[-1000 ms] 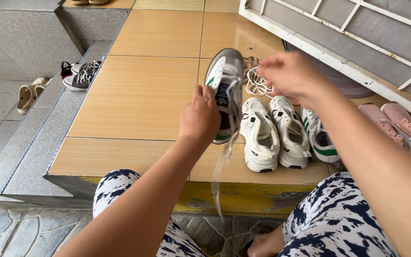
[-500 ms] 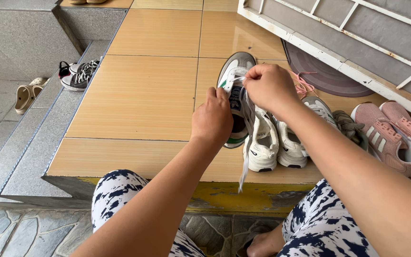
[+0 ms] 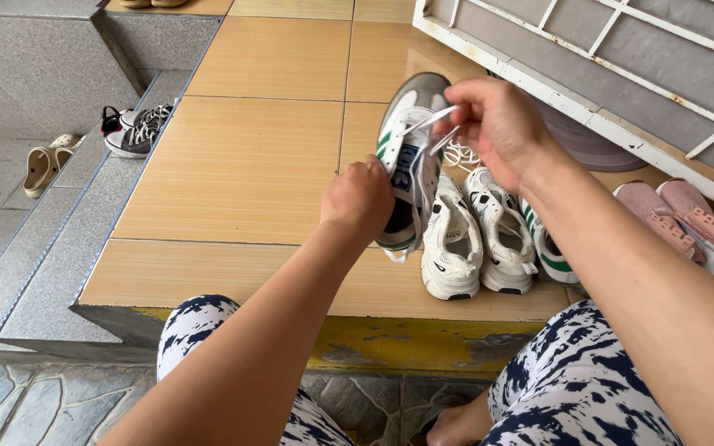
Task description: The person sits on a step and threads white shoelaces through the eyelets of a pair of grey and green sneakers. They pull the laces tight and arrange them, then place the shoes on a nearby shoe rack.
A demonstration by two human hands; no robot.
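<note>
Currently the left hand point(image 3: 359, 201) grips the white-and-green sneaker point(image 3: 407, 157) clear of the tiled step point(image 3: 233, 173), steadying it toe-up, so the right hand point(image 3: 496, 124) can pinch its white lace point(image 3: 431, 124) taut.

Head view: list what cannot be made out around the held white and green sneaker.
- White and green sneaker: its near side, hidden under the left hand.
- White lace: its end, hidden inside the right hand.
- Pink sneakers: partly hidden by the right forearm.
- Matching green-striped sneaker: mostly behind that forearm.
</note>
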